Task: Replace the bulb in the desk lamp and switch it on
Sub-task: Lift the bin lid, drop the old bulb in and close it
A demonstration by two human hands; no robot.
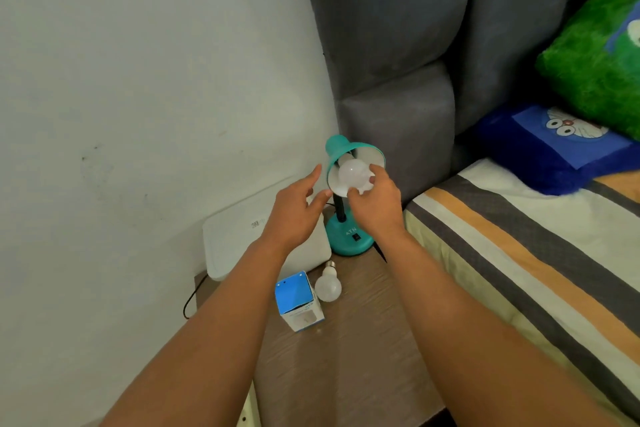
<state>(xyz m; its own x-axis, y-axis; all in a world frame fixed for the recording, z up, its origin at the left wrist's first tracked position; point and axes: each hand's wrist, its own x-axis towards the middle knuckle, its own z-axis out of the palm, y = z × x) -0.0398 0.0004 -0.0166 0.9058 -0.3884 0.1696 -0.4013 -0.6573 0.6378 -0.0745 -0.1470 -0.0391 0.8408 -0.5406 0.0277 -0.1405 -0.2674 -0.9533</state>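
A teal desk lamp (348, 239) stands at the back of a brown bedside table (349, 357), its shade (341, 149) tilted toward me. A white bulb (351, 175) sits inside the shade, unlit. My right hand (375, 204) has its fingertips around that bulb from the right and below. My left hand (294, 211) hovers open just left of the shade, fingers spread, touching nothing. A second white bulb (328, 284) lies on the table, screw cap pointing away. Beside it stands a blue-and-white bulb box (298, 302). A black switch (355, 237) is on the lamp's base.
A white flat box (242, 239) lies against the wall behind my left arm. A grey upholstered headboard (398, 97) rises right behind the lamp. A bed with a striped sheet (519, 246) and pillows borders the table on the right. A black cable (188, 303) hangs at the table's left.
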